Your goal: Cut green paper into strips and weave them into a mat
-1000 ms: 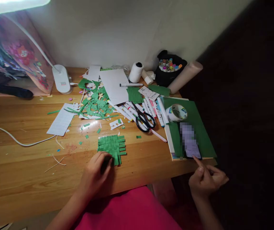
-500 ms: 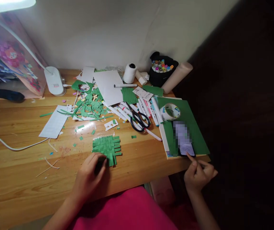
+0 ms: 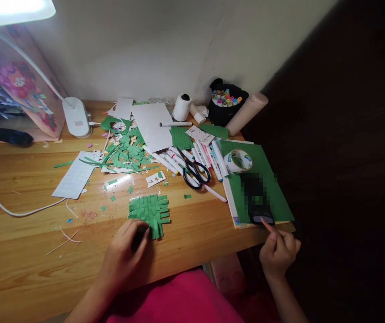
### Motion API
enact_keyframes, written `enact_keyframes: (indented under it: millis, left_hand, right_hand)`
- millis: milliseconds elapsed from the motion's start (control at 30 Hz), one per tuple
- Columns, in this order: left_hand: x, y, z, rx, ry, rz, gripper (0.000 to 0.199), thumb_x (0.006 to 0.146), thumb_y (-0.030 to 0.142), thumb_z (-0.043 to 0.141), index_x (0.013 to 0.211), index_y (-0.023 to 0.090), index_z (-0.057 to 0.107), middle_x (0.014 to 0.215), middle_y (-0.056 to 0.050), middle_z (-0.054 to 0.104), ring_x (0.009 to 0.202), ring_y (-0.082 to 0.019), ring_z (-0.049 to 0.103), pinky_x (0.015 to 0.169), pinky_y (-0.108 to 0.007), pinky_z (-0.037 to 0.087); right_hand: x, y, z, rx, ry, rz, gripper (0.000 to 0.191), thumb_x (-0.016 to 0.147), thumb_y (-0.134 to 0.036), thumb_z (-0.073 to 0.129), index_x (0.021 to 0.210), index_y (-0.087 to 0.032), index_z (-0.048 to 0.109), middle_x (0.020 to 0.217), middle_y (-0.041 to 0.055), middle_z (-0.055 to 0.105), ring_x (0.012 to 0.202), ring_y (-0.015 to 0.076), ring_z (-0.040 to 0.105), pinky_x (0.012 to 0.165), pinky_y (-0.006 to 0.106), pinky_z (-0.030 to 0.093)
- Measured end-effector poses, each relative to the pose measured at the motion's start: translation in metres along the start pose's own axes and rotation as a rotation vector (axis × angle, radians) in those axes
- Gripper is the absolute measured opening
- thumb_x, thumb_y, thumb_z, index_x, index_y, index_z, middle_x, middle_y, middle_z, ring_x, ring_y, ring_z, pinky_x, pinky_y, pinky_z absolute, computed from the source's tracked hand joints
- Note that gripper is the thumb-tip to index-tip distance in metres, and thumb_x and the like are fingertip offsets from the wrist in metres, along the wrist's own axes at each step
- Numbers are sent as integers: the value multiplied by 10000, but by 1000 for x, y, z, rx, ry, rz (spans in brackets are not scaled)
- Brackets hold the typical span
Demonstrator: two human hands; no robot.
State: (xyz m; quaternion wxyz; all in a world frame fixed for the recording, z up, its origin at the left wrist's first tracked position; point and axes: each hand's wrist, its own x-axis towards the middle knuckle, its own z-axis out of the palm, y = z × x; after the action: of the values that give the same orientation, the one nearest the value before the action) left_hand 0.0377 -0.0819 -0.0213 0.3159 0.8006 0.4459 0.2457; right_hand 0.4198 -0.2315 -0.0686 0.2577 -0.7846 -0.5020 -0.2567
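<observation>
Lower centre, a squarish woven green mat [image 3: 148, 210], strips [image 3: 164, 215] pointing right; left hand [image 3: 123, 244] curled, hold unclear; right hand [image 3: 279, 252] loosely open at phone [image 3: 259, 211]

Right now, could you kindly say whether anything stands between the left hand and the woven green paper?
Nothing visible does: the left hand is at the near left corner of the woven green paper, partly covering it.

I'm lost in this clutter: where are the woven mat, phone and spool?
Woven mat [image 3: 149, 210], head view: middle of the weave.
Phone [image 3: 260, 211], head view: dark lower screen.
Spool [image 3: 181, 110], head view: white side, mid-height.
</observation>
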Motion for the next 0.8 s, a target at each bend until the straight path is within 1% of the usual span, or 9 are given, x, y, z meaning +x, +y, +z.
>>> enact_keyframes:
  millis: [167, 233, 333, 433, 567, 667, 800]
  left_hand:
    - [0, -1, 0, -20, -8, -20, 59, 888, 246, 486, 930, 220, 519, 876, -28, 600, 815, -171, 593, 706, -307, 506]
    - [0, -1, 0, -29, -11, -30, 64, 889, 257, 486, 931, 222, 520, 874, -27, 602, 811, -172, 595, 699, -303, 506]
    - [0, -2, 0, -54, -13, -37, 67, 890, 270, 489, 929, 225, 521, 871, -27, 605, 802, -172, 595, 688, -295, 505]
    - [1, -2, -1, -82, -7, -41, 63, 888, 276, 498, 915, 225, 522, 858, -26, 608, 791, -171, 596, 685, -292, 505]
    - [1, -3, -2, -90, 7, -36, 54, 892, 250, 484, 917, 220, 520, 869, -33, 607, 806, -176, 597, 707, -307, 506]
    - [0, -3, -2, -93, 3, -18, 70, 896, 217, 461, 938, 215, 517, 881, -41, 606, 820, -179, 599, 721, -316, 506]
    - [-1, -1, -1, -92, -7, -22, 93, 896, 188, 442, 951, 209, 514, 892, -50, 600, 834, -182, 594, 731, -322, 501]
  right_hand:
    - [-5, 0, 8, 66, -32, -39, 357, 920, -266, 354, 1010, -114, 665, 742, 107, 636, 605, 197, 499, 636, 340, 346]
    - [-8, 0, 13, 107, -25, -7, 351, 924, -276, 357, 1027, -114, 651, 767, 116, 649, 601, 198, 509, 645, 348, 366]
    - [-13, 1, 21, 158, 32, 51, 373, 932, -308, 344, 1024, -118, 652, 784, 123, 649, 600, 196, 504, 648, 357, 399]
    - [-15, 1, 27, 172, 97, 81, 446, 941, -346, 296, 990, -96, 663, 719, 119, 620, 596, 200, 484, 615, 353, 407]
    - [-15, 0, 32, 190, 147, 142, 521, 934, -404, 266, 963, -76, 669, 623, 81, 531, 608, 207, 456, 576, 346, 402]
    - [-15, -1, 34, 191, 166, 185, 567, 921, -456, 253, 947, -76, 672, 600, 61, 487, 615, 207, 444, 592, 359, 395]
    - [-16, -1, 36, 201, 186, 216, 612, 900, -510, 233, 922, -88, 675, 589, 52, 469, 610, 203, 421, 591, 360, 375]
